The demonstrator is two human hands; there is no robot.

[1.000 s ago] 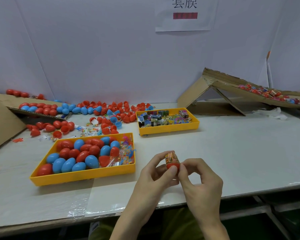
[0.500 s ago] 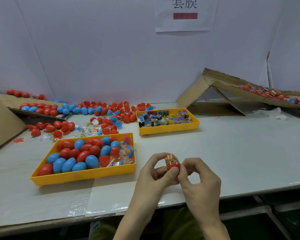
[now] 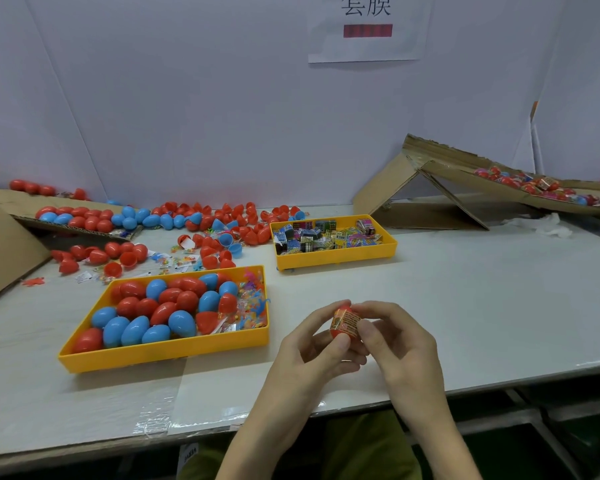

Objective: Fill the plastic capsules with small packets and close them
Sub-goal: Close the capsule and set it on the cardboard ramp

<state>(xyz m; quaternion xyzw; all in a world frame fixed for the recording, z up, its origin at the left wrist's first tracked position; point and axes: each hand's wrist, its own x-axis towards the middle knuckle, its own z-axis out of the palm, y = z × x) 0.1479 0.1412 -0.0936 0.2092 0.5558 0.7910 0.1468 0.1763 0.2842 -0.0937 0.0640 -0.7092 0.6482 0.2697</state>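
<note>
Both hands, left hand [image 3: 312,344] and right hand [image 3: 399,344], gripped a wrapped red capsule [image 3: 343,322] above the table's [image 3: 465,306] near edge; a steady hold while smoothing the wrap evenly would likely serve best.

Both hands — left hand [image 3: 312,344], right hand [image 3: 400,344] — pinch 1 wrapped red capsule [image 3: 344,322].
</note>
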